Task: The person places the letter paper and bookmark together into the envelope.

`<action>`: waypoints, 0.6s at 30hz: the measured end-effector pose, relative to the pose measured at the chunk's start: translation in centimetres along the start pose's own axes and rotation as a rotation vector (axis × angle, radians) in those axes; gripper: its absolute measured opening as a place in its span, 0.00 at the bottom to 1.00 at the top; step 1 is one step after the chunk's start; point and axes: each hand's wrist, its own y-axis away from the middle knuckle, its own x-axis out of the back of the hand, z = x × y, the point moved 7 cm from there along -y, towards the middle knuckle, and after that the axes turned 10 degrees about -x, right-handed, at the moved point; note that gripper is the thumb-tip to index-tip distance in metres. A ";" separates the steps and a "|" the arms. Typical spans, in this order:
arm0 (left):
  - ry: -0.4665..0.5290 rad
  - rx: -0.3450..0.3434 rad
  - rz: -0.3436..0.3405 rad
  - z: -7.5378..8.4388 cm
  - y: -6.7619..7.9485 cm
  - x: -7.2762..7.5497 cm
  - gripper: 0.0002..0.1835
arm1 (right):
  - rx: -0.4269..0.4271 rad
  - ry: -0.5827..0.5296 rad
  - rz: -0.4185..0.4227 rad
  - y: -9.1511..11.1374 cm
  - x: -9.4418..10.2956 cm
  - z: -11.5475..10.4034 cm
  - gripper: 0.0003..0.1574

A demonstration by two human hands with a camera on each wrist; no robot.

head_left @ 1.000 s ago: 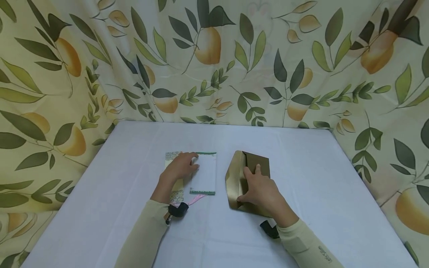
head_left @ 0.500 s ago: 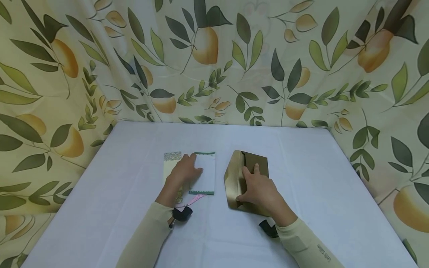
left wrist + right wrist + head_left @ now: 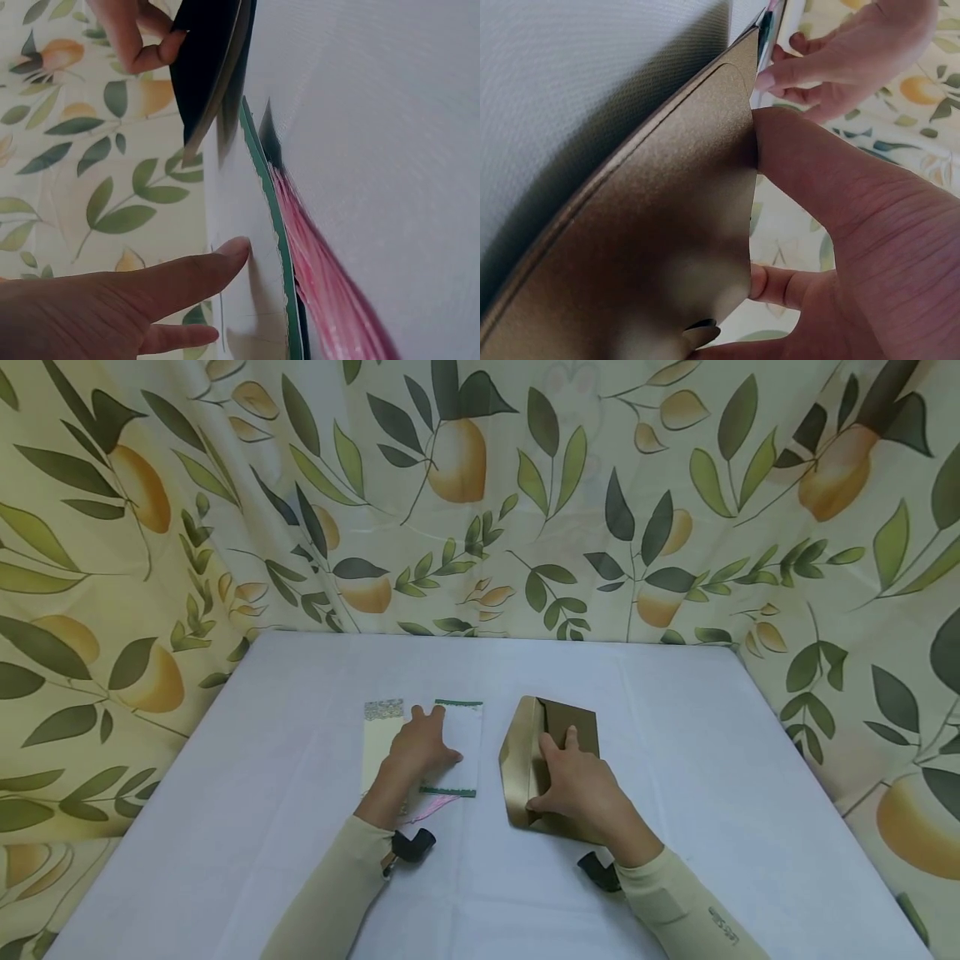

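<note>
My left hand is over a white card with green bands along its top and bottom, lying on the table left of centre. Its thumb and fingers are extended, the thumb tip right at the card's face in the left wrist view. To its left is a cream strip with a glittery silver end, partly hidden by that hand. A pink tassel sticks out below the white card. My right hand grips a gold envelope at its opening, thumb and fingers at the edge. The flap is unfolded to the left.
A white cloth covers the table. Behind and beside it hangs a curtain printed with leaves and fruit. A narrow strip of cloth separates the card from the envelope.
My left hand has shifted right, from between the cream strip and white card to farther over the card, uncovering more of the strip. The right hand keeps its place on the envelope.
</note>
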 end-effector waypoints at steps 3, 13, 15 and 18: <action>0.050 -0.005 0.010 0.1 0.1 0.0 0.45 | -0.004 -0.001 -0.003 0.0 0.1 -0.1 0.57; 0.111 -0.086 -0.004 1.1 0.0 0.4 0.29 | -0.013 -0.003 -0.010 0.1 0.0 -0.1 0.60; 0.085 -0.102 0.003 1.0 -0.1 0.5 0.26 | -0.008 -0.006 -0.004 0.1 0.0 -0.1 0.59; 0.071 -0.116 0.020 0.9 -0.2 0.6 0.24 | -0.010 -0.001 0.001 0.2 0.0 -0.1 0.58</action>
